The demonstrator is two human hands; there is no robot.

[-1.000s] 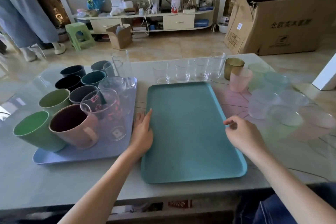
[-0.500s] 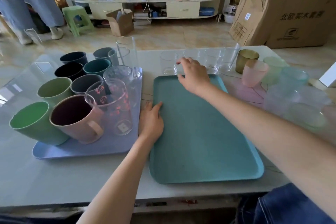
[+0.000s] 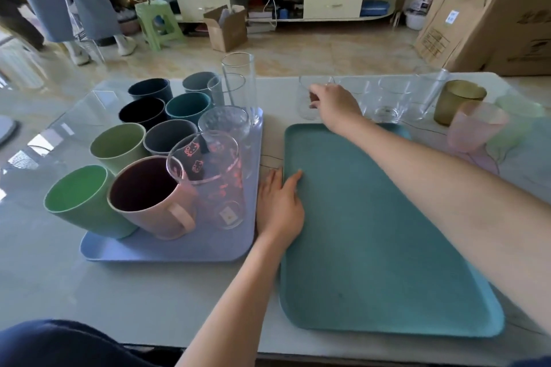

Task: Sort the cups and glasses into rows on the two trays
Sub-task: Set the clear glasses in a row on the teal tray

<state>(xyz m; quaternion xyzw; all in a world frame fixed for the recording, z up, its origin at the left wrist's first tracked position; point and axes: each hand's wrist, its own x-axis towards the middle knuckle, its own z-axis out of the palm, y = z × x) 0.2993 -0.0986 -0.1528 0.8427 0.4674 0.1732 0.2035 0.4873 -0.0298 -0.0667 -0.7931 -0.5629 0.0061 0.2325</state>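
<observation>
Your right hand (image 3: 335, 104) is closing on the small clear glass (image 3: 310, 98) at the left end of the row standing on the table just beyond the teal tray (image 3: 372, 247); fingers and thumb curl around its upper part, though whether the grip is firm yet is hard to tell, and the glass looks to be sitting on the table. Your left hand (image 3: 280, 205) lies flat and relaxed, holding nothing, its thumb resting on the teal tray's left edge and its fingers in the gap beside the lavender tray (image 3: 167, 250). By the look of things you are roughly halfway: the lavender tray is already filled with the opaque cups in ordered rows, the pink mug (image 3: 152, 199) and green cup (image 3: 80, 202) nearest you, plus the printed glass pitcher (image 3: 214, 182) and the tall clear glasses (image 3: 241, 83) along its right side. The teal tray carries nothing at all. Left to move are the other clear tumblers (image 3: 390, 98) in that row, the amber cup (image 3: 456, 101), the frosted pink cup (image 3: 477, 125) and the pale green ones further right, blurred at the frame's edge. Every row on the second tray remains to be built.
</observation>
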